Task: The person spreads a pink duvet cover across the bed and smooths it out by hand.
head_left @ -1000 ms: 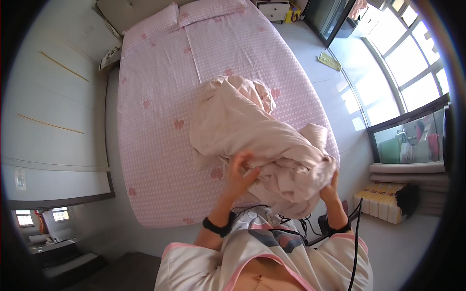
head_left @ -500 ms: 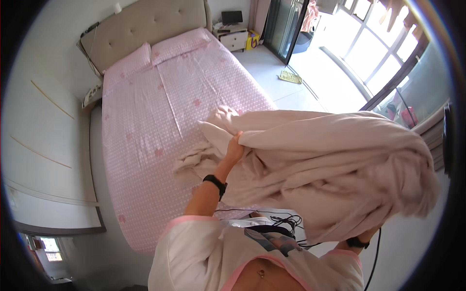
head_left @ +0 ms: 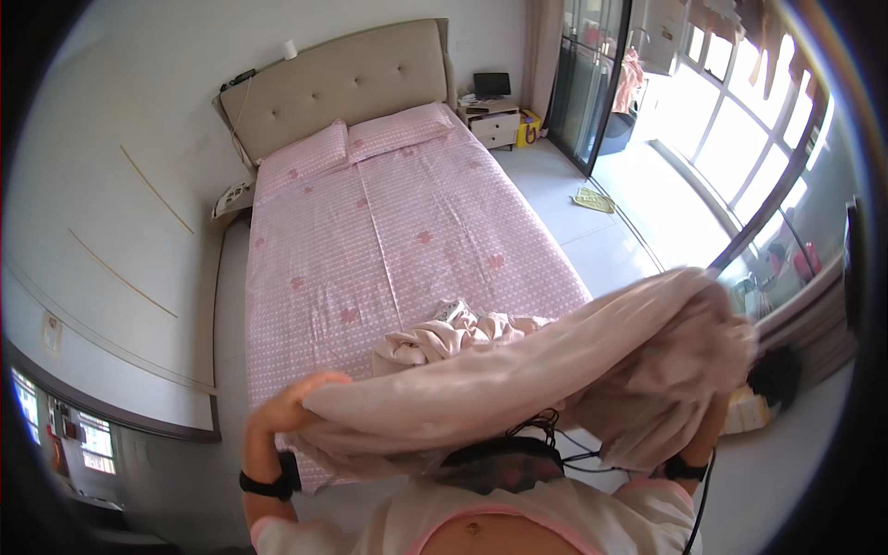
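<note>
A large pale pink blanket [head_left: 555, 370] is stretched wide in front of me above the foot of the bed [head_left: 388, 231]. My left hand [head_left: 291, 402] grips its left end, raised, with a black band on the wrist. My right hand [head_left: 708, 435] is buried under the blanket's bunched right end; only the forearm and its black wristband show. Part of the blanket still lies crumpled on the pink sheet near the foot [head_left: 444, 338].
Two pink pillows [head_left: 370, 143] lie against the padded beige headboard [head_left: 342, 83]. A nightstand [head_left: 495, 125] stands at the bed's far right, with glass doors [head_left: 592, 83] beyond. A white wall runs along the left. Tiled floor lies to the right.
The blanket was a bundle on the bed, then was lifted. My hands have now spread apart, pulling it out wide, and my view has tilted up toward the headboard.
</note>
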A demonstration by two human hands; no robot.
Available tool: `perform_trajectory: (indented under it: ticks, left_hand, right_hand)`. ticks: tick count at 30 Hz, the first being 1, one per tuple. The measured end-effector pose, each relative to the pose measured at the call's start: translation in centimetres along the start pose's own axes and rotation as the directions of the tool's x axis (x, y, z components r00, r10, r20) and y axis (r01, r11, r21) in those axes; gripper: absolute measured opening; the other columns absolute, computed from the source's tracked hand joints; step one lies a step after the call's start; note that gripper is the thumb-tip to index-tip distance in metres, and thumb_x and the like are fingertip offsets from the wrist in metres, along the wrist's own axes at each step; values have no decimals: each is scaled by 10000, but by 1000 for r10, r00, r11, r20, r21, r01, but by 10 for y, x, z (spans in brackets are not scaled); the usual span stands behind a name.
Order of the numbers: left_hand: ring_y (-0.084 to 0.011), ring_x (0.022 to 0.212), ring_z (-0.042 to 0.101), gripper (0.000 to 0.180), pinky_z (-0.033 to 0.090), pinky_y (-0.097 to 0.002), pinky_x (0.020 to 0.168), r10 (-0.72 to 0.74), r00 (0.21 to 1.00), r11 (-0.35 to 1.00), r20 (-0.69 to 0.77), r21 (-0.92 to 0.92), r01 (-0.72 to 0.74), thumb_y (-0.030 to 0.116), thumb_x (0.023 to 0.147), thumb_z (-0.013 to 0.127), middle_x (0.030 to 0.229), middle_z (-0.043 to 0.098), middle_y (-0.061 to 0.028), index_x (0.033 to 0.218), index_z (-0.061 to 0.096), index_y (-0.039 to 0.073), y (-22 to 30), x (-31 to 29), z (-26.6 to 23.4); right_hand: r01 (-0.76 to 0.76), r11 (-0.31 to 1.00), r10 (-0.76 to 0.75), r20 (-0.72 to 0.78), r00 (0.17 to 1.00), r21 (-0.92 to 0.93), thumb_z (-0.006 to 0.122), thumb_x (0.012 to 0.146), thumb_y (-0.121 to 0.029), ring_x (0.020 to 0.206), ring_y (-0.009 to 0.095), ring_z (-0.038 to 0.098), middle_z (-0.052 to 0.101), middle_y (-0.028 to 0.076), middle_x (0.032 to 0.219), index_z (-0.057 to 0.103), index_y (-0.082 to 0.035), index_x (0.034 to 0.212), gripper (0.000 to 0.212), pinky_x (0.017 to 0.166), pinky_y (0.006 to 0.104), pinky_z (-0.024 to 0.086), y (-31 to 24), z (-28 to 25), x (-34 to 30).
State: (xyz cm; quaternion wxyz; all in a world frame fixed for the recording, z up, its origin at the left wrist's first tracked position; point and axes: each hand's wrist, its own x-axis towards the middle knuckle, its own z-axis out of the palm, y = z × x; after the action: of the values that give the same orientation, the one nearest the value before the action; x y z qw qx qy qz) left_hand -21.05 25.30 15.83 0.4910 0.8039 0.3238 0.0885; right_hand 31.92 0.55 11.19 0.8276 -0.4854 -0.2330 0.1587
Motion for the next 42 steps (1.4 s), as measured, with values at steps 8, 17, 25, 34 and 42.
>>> perform_trajectory:
  ticks: [8,17,25,34,42]
  left_hand:
    - [-185,849,478,637,392,-321,726,-858,393,399,331,-53,916,443,614,599,975,504,-100,1039,452,-7,-154,-100,136]
    - [-207,913,446,713,366,-352,771,-401,761,772,-509,-635,-18,450,592,618,1036,458,-123,1077,402,-25,-124,77,-93]
    - [-249,1148,195,786,176,-325,927,200,-75,964,-977,209,-163,287,629,621,1229,208,-154,1197,164,-5,75,137,-247]
    - [-185,872,455,411,385,-305,729,-712,456,684,-534,-673,279,183,670,555,973,467,-115,1008,423,-9,-285,99,59]
    - [-125,676,439,321,383,-288,578,-927,366,70,79,-924,377,255,693,519,782,449,-11,961,454,90,-290,71,237]
  right_hand:
    - [-250,345,919,272,284,-905,604,580,-29,668,160,531,557,88,730,497,14,917,356,567,269,444,123,28,-60]
    - [136,894,142,558,817,-427,592,628,-108,790,192,504,537,121,830,439,-5,994,409,651,286,418,191,345,136]
    - [571,818,-535,452,714,67,575,655,-69,908,222,446,499,112,945,445,-37,986,358,760,335,376,41,522,201]
    - [-60,595,684,465,562,-801,631,632,-130,652,129,488,523,44,746,527,-36,871,277,558,273,409,284,281,99]
    - [-629,216,938,-21,347,-747,629,603,-390,946,212,381,408,82,1035,403,-81,1056,593,709,380,351,444,194,2]
